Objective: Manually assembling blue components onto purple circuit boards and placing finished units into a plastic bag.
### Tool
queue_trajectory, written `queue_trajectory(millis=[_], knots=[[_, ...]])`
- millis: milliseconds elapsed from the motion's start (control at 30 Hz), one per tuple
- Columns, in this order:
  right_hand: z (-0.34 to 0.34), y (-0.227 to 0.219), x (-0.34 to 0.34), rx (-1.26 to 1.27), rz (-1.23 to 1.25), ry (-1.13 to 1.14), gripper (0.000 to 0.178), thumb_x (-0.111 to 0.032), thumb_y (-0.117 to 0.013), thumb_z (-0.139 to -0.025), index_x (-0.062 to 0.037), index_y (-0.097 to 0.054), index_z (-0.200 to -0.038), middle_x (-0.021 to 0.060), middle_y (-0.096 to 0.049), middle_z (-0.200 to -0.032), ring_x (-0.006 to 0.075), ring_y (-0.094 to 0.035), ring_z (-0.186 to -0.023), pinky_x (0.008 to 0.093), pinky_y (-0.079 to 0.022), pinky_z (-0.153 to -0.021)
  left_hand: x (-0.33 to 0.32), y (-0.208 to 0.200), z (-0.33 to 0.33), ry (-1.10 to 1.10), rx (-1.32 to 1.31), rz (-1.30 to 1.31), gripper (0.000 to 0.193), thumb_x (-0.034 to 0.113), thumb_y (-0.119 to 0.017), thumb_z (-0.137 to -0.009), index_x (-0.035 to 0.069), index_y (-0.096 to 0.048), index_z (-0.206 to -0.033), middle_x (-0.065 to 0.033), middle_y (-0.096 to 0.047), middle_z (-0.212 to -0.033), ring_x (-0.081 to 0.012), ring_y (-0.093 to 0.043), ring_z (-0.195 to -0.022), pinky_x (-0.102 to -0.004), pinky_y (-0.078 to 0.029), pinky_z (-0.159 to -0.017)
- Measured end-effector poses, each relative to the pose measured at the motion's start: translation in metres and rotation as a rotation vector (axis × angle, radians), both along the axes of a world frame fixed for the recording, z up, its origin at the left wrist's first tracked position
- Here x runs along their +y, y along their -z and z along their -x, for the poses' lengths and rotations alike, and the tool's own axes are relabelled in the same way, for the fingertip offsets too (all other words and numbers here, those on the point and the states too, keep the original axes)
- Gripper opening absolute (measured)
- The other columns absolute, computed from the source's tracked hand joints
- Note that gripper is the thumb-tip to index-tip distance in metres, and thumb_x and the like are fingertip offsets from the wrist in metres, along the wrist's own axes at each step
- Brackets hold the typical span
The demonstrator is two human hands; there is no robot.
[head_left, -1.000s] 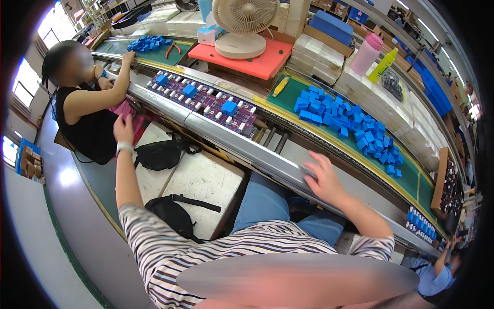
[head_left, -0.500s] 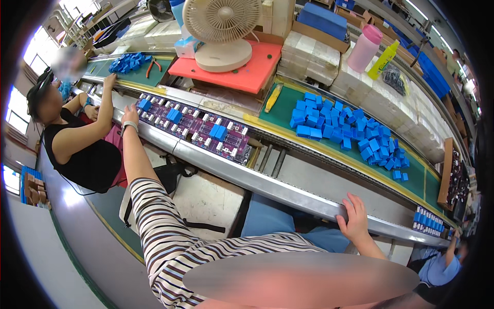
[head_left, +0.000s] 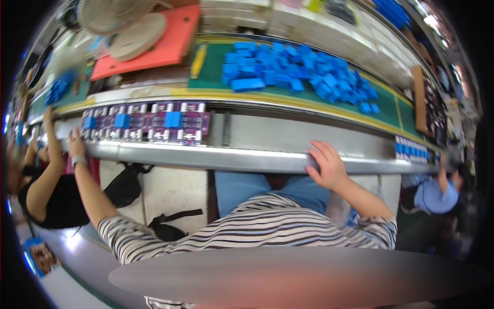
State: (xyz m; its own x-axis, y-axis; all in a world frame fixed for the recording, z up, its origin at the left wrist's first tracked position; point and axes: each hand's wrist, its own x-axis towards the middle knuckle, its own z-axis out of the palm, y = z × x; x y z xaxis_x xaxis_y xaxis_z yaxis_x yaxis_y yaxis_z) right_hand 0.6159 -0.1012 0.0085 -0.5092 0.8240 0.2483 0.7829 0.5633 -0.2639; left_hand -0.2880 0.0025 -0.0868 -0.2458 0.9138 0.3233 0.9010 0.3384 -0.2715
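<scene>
My left hand (head_left: 77, 144) reaches to the left end of a row of purple circuit boards (head_left: 140, 123) on the conveyor track. Its fingers look stretched out beside the boards' end, slightly blurred; whether they touch it is hard to see. White parts line the boards' long sides, and blue block-shaped components (head_left: 173, 119) stand along their middle. Farther right, my right hand (head_left: 329, 166) rests on the metal front rail (head_left: 247, 158), fingers spread and holding nothing.
Behind the track, loose blue components (head_left: 298, 69) lie piled on a green mat (head_left: 212, 77) beside a yellow cutter (head_left: 198, 61). A fan (head_left: 136, 38) stands on a red board (head_left: 177, 38). Another blue-and-white board (head_left: 410, 150) sits far right. Co-workers (head_left: 56, 201) sit at both sides.
My view has levelled and turned right, so the fan and boards appear farther left. Both hands stay in much the same places, the left at the boards' end, the right on the rail.
</scene>
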Motion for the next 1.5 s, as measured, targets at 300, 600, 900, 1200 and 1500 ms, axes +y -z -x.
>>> queue_trajectory(millis=[300,600,900,1200,1500], knots=[[-0.037,-0.031,0.072,0.132,-0.268,0.071,0.037,-0.007,-0.065,-0.073,-0.0039,-0.057,-0.108,0.0132,-0.058,-0.108,0.0317,-0.053,-0.099,0.0392,-0.045,-0.085,-0.011,-0.034,-0.187,0.088,-0.921,-0.261,0.063,0.05,-0.043,-0.092,0.002,-0.04,-0.133,-0.0156,-0.051,-0.122,-0.0244,-0.054,-0.102,-0.0316,-0.04,-0.091],[-0.038,-0.022,0.141,-0.187,-0.475,-0.057,0.03,-0.008,-0.066,-0.071,-0.0121,-0.061,-0.1,0.0011,-0.058,-0.089,0.0195,-0.053,-0.082,0.0327,-0.041,-0.072,-0.032,-0.047,-0.322,0.234,-1.153,-0.186,0.049,0.037,-0.047,-0.094,0.007,-0.041,-0.133,-0.0116,-0.061,-0.102,-0.0161,-0.057,-0.089,-0.0281,-0.042,-0.084],[-0.035,-0.023,0.141,-0.149,-0.26,0.059,0.029,-0.006,-0.067,-0.07,-0.0077,-0.06,-0.098,0.0062,-0.055,-0.09,0.0255,-0.055,-0.085,0.0369,-0.043,-0.074,-0.037,-0.061,-0.402,0.309,-1.109,-0.079,0.046,0.036,-0.048,-0.094,0.007,-0.046,-0.13,-0.006,-0.061,-0.087,-0.0123,-0.055,-0.078,-0.0258,-0.043,-0.077],[-0.042,-0.056,0.089,0.185,-0.026,0.249,0.035,-0.001,-0.062,-0.077,-0.0047,-0.056,-0.111,0.0112,-0.053,-0.092,0.0253,-0.055,-0.082,0.0322,-0.046,-0.07,-0.042,-0.053,-0.417,0.135,-0.894,-0.135,0.045,0.041,-0.047,-0.093,0.012,-0.05,-0.126,-0.0096,-0.062,-0.085,-0.019,-0.058,-0.075,-0.0299,-0.045,-0.072],[-0.082,-0.031,0.034,0.767,0.744,0.471,0.042,0.003,-0.059,-0.081,-0.0002,-0.047,-0.121,0.0064,-0.054,-0.105,0.0108,-0.059,-0.081,0.0238,-0.047,-0.07,-0.031,-0.04,-0.405,0.358,-0.846,-0.2,0.042,0.028,-0.05,-0.094,0.005,-0.046,-0.13,-0.0106,-0.061,-0.107,-0.0182,-0.057,-0.094,-0.0303,-0.043,-0.085]])
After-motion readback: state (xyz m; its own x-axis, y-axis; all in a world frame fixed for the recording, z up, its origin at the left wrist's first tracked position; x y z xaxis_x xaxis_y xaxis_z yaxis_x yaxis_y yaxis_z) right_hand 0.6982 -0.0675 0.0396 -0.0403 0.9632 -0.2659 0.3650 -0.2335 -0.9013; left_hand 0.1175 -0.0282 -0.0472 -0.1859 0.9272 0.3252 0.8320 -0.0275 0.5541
